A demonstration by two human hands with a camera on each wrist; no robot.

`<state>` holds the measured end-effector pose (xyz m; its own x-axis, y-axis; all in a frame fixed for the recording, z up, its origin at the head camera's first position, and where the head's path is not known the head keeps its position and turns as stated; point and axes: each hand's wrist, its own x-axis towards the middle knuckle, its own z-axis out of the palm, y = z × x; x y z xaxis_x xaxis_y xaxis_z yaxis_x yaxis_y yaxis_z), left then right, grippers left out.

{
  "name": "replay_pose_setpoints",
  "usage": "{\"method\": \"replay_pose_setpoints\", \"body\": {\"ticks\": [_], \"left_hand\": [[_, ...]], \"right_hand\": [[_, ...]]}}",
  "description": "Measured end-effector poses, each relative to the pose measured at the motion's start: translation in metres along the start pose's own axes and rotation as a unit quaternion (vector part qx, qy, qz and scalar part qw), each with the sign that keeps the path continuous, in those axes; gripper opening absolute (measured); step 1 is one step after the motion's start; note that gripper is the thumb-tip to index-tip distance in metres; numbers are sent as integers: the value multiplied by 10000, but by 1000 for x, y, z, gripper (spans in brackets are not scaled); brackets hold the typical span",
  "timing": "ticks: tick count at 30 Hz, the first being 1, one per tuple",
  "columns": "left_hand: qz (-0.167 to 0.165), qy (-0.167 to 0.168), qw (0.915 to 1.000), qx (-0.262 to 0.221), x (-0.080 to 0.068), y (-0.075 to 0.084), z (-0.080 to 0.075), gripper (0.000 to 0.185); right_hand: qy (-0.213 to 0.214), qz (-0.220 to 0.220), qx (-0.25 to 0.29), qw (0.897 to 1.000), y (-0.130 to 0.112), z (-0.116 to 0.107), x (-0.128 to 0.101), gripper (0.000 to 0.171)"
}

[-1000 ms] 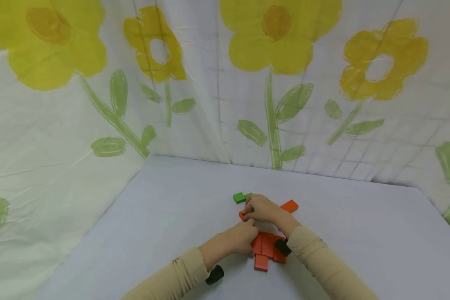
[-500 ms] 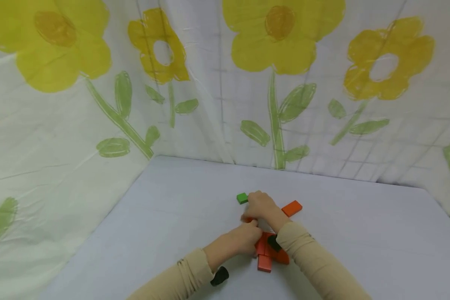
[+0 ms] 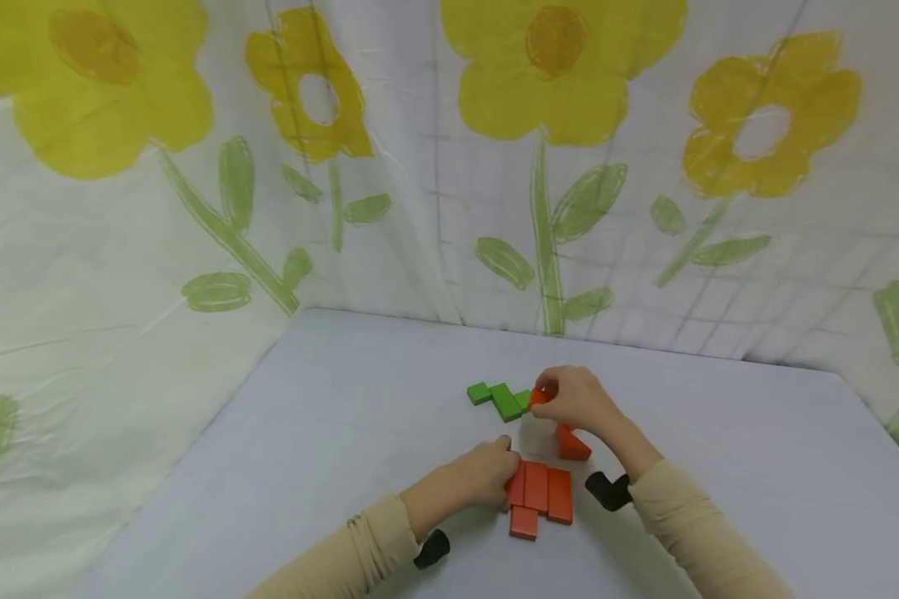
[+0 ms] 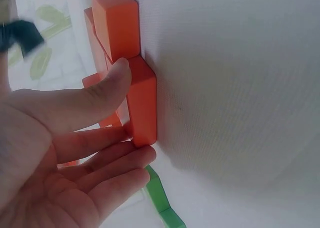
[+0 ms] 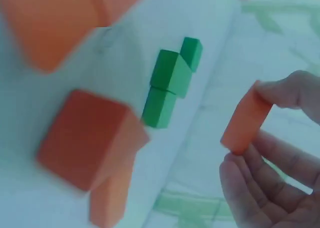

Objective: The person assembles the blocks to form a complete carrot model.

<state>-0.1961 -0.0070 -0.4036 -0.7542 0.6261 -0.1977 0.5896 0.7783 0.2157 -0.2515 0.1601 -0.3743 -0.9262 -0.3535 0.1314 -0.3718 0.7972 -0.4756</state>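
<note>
My left hand (image 3: 479, 474) lies at the left side of a flat group of red blocks (image 3: 535, 487). In the left wrist view, its thumb and fingertips grip the outer long red block (image 4: 142, 101), with a shorter orange-red block (image 4: 117, 23) butted against one end. My right hand (image 3: 580, 399) pinches a small orange block (image 5: 247, 118) between thumb and fingers, raised off the table in the right wrist view. Below that hand, a wedge-like red block (image 3: 572, 443) rests on the table, partly overlapped by the hand in the head view.
Three green blocks (image 3: 505, 402) form a stepped row beyond the red group. Another orange block (image 5: 112, 198) lies behind the near red one in the right wrist view. A white table (image 3: 270, 466) meets a flower-printed curtain (image 3: 419, 208) at the back. Black wrist-worn pieces (image 3: 432, 549) hang under the sleeves.
My right hand has picked up the small orange block from near the left hand and moved it right and away, uncovering the green blocks and the wedge-like red one. The left hand stays put.
</note>
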Motion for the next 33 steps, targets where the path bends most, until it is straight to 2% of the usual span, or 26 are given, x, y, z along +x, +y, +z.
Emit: {"method": "replay_pose_setpoints", "body": {"ticks": [4,9,12,15,19,22,28,33], "left_hand": [[15,21,10000,-30,0,0,-1,37],[93,48,9999,-88,-2,0,-2,36],[112,94,9999,-34,-2,-1,-4,36],[130,125,9998,45,-1,-2,-4,35],[162,94,9998,76,-1,-2,-2,35],[120,36,9999,62,-1,-1,-3,36],[129,58,9999,64,-1,-1,-3,35],[117,39,9999,67,-1,-1,-3,35]], "right_hand": [[-165,-319,108,9993,0,-3,-37,21],[-941,-685,514,9919,-7,10,-87,23],[-1163,-815,601,9880,-9,19,-105,26],[-1124,-889,472,9886,-9,29,-113,26],[-879,-927,19,9918,-9,37,-116,28],[-869,-746,-178,9933,-10,36,-115,31],[-1227,-326,77,9919,-14,31,-114,28],[-1005,-424,66,9940,-14,35,-114,23]]}}
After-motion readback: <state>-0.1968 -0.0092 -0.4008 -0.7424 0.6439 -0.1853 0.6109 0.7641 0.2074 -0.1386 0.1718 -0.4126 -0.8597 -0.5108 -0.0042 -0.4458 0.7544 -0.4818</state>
